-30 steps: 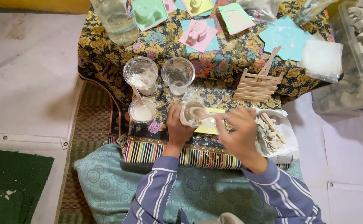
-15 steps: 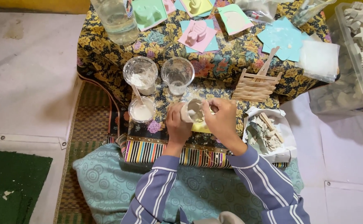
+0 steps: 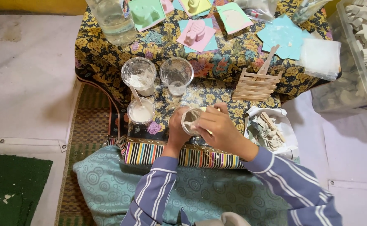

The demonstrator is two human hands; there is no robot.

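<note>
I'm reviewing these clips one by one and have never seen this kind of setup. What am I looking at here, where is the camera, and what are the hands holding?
There is no machine: a person in striped sleeves works with bare hands, and the single camera sits on their head, looking straight down. The left hand grips a small clear cup; the right hand reaches over its mouth, so what its fingers do inside is hidden. They work over a low table under a floral cloth. On it stand a cup of white powder, an almost empty cup and a small cup of white paste, plus a rack of wooden sticks and pastel moulds. A bin of white cast shapes stands at the right.
</note>
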